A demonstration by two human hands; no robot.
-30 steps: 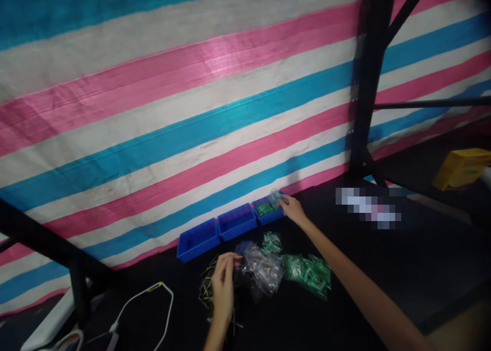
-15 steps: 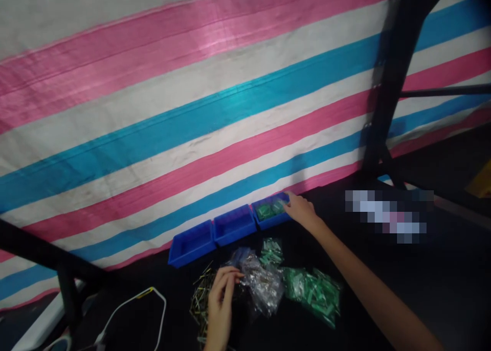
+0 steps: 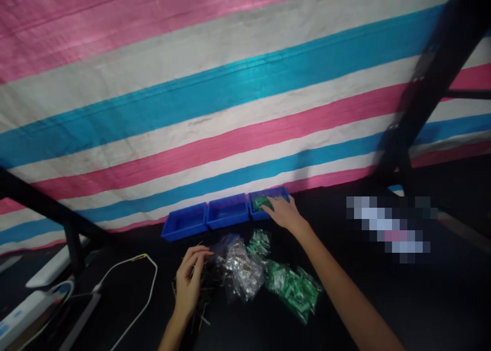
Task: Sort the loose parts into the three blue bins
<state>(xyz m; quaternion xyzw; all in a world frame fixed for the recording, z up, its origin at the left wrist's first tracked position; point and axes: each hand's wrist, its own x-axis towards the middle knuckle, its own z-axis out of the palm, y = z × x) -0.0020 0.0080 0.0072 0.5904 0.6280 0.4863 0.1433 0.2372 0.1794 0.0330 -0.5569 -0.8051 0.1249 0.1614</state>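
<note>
Fingers (image 3: 273, 204) half-spread, right hand (image 3: 287, 215) is seemingly settling a flat green plastic packet (image 3: 261, 202) at twelve o'clock, needing care, left hand (image 3: 188, 279) half-curled, both grips unclear.

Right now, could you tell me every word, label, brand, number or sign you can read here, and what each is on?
None can be read.
Blue plastic trays: no lettering shows.
Green-filled clear packets and shiny clear plastic bags: too small and blurred to tell.
White bar with blue marks, lower left: too blurred to read.
Pixelated patch, right: masked, unreadable.
</note>
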